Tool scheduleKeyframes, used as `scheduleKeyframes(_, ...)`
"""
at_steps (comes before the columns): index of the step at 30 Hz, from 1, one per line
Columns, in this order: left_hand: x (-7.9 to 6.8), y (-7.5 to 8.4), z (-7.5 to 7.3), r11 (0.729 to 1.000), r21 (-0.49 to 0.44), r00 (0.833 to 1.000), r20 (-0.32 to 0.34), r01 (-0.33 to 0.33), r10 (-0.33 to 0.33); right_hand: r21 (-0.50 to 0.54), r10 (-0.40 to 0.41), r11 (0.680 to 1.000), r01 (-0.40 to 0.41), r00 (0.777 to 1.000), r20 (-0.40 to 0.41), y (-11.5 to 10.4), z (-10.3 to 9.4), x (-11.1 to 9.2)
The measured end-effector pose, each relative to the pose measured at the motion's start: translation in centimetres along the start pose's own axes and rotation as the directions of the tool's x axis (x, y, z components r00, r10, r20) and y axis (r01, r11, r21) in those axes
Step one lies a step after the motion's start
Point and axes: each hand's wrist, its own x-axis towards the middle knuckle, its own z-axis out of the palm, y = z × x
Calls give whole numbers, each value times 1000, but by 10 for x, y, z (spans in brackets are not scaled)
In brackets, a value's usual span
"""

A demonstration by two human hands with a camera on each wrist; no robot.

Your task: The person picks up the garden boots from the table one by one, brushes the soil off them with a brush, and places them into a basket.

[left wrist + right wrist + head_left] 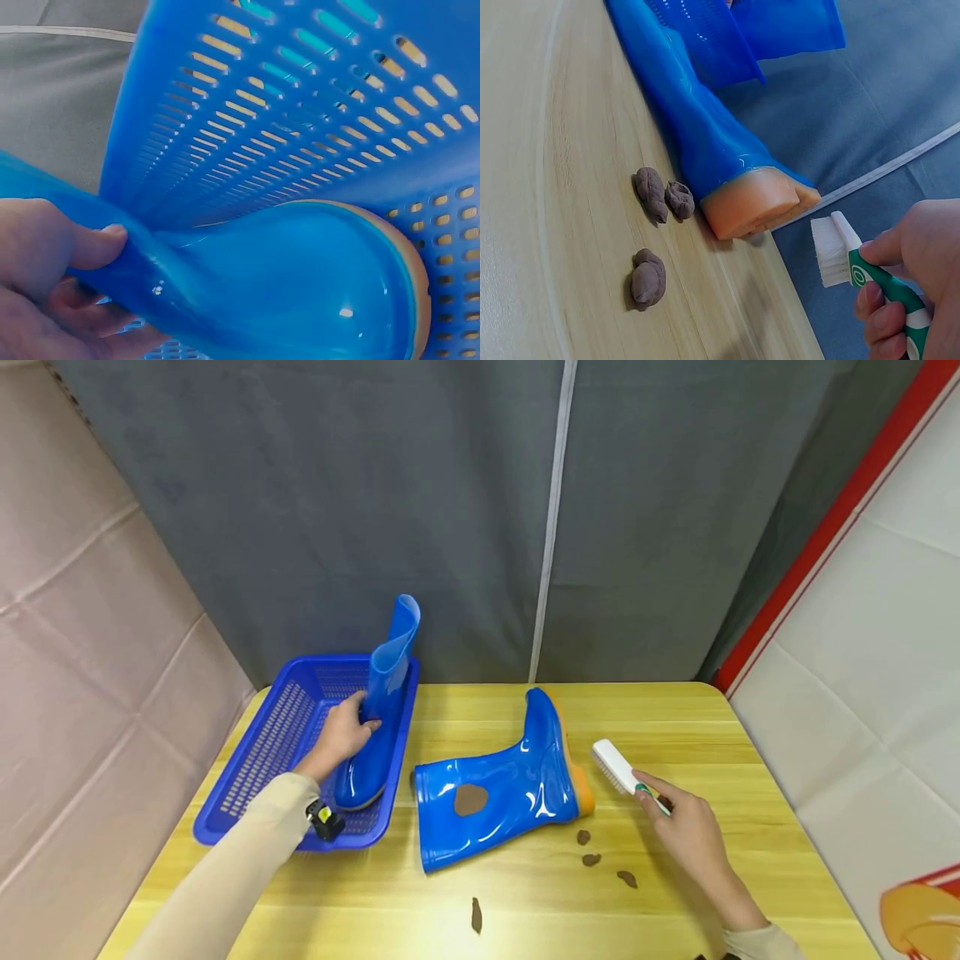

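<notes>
My left hand (346,732) grips a blue rain boot (381,714) by its ankle, inside the blue plastic basket (247,752). In the left wrist view the thumb lies over the boot's bend, and its rounded toe (300,277) rests on the basket floor. A second blue rain boot (480,802) with an orange sole (580,789) lies on its side mid-table, a brown patch (471,799) on its shaft. My right hand (688,827) holds a white and green scrub brush (617,767) by the handle, to the right of that sole, bristles toward the boot.
Several brown clumps (649,277) lie on the wooden table (540,910), some near the lying boot's sole. One thin brown piece (476,915) is by the front edge. A grey curtain (450,510) hangs behind the table, with light panels on both sides.
</notes>
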Motion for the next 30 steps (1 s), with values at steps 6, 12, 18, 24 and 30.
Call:
scheduleKeyframes(6,1,0,3,1000,23,996,92,-18,16,0,-7,1000,7,1000,-8,1,0,0)
scheduleKeyframes(12,3,1,2,996,79,988,151,-30,17,-1,3,1000,-3,1000,5,1,1,0)
scheduleKeyframes(18,1,2,-5,994,101,982,189,-33,14,4,9,1000,-9,1000,20,0,2,0)
scheduleKeyframes(24,-2,7,-12,996,85,980,200,-40,22,6,7,1000,-8,1000,26,0,2,2)
scheduleKeyframes(30,0,21,-26,992,75,985,146,-100,88,4,-2,1000,2,1000,12,0,0,4)
